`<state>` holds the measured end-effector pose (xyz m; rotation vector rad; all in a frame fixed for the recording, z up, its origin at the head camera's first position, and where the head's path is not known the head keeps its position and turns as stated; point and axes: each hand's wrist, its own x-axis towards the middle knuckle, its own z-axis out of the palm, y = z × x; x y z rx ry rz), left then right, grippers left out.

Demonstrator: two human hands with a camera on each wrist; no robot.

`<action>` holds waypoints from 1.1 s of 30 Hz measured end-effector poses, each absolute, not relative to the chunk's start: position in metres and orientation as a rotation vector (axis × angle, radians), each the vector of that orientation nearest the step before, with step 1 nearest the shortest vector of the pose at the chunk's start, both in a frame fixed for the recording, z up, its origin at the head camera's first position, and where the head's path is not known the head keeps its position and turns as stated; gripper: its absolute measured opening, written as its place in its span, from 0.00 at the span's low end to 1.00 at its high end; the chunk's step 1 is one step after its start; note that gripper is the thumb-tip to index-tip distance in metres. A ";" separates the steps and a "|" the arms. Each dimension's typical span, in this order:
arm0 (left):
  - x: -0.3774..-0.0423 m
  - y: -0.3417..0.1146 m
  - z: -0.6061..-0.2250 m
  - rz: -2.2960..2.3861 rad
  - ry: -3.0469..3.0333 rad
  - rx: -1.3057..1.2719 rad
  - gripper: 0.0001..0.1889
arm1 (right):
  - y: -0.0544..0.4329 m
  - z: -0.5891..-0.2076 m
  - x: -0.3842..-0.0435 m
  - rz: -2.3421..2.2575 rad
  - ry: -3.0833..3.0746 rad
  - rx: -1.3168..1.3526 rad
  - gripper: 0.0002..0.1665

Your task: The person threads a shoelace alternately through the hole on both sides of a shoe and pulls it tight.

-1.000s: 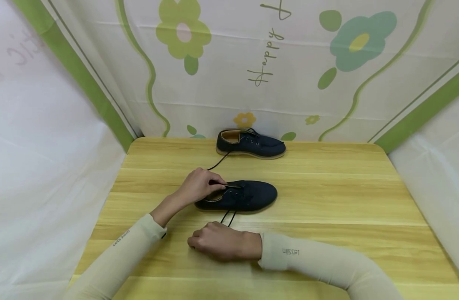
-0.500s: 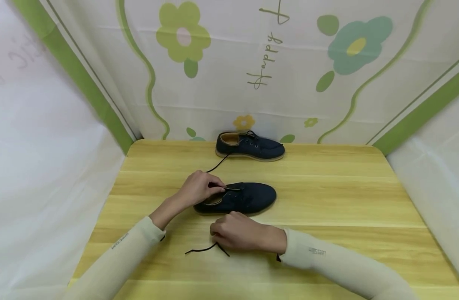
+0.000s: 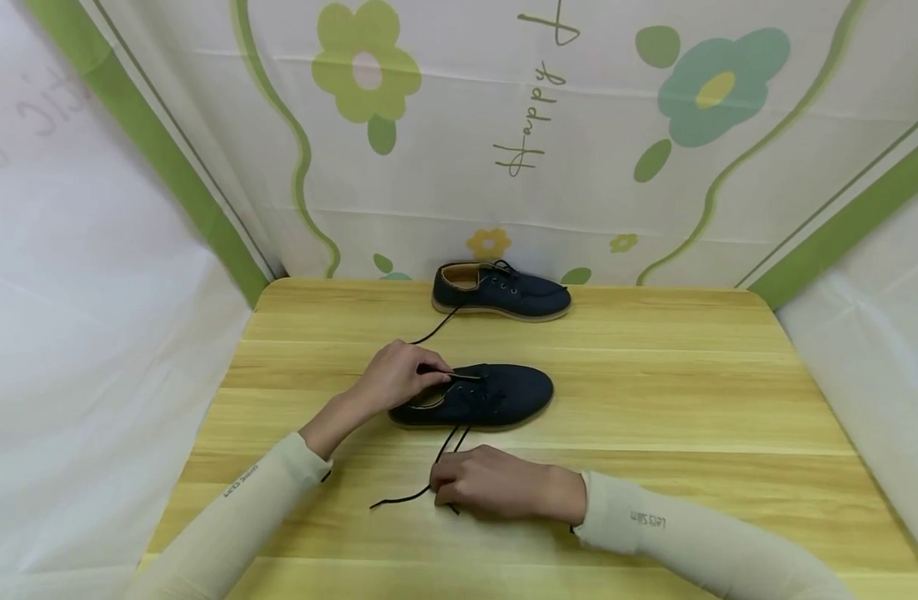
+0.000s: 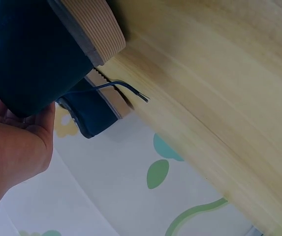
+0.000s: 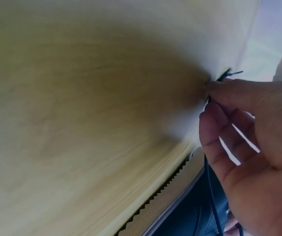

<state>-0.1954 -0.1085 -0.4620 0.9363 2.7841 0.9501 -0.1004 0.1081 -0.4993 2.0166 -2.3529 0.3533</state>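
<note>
The near dark navy shoe (image 3: 515,396) lies sole down on the wooden table, toe to the right. At its opening my left hand (image 3: 391,377) pinches the shoe tongue (image 3: 466,377) between thumb and fingers. Below the shoe, my right hand (image 3: 496,483) pinches black shoelaces (image 3: 446,443), two strands of which run from the shoe's side to the fingers. One loose lace end (image 3: 399,500) trails left on the table. In the right wrist view, the thumb and index finger (image 5: 210,125) meet on the lace (image 5: 224,74).
A matching navy shoe (image 3: 530,298) stands at the table's back edge, a lace (image 3: 438,325) trailing from it toward my left hand. The wooden table (image 3: 654,375) meets a white floral curtain (image 3: 429,183) at the back.
My right hand first moved right and up toward the shoe, then back down a little. Lace ends, hidden at first, now show on the table. The left hand keeps its place at the tongue.
</note>
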 end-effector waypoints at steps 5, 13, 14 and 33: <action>-0.195 -0.108 -0.461 0.952 2.788 0.936 0.04 | 0.107 -0.500 -0.100 0.283 -2.269 2.052 0.13; -0.194 -0.108 -0.461 0.967 2.789 0.937 0.04 | 0.106 -0.501 -0.099 0.157 -2.208 2.042 0.11; -0.194 -0.107 -0.461 0.970 2.789 0.937 0.04 | 0.106 -0.502 -0.098 0.127 -2.197 2.038 0.11; -0.193 -0.107 -0.465 0.984 2.810 0.932 0.04 | 0.158 -0.497 -0.092 0.556 -2.291 1.910 0.05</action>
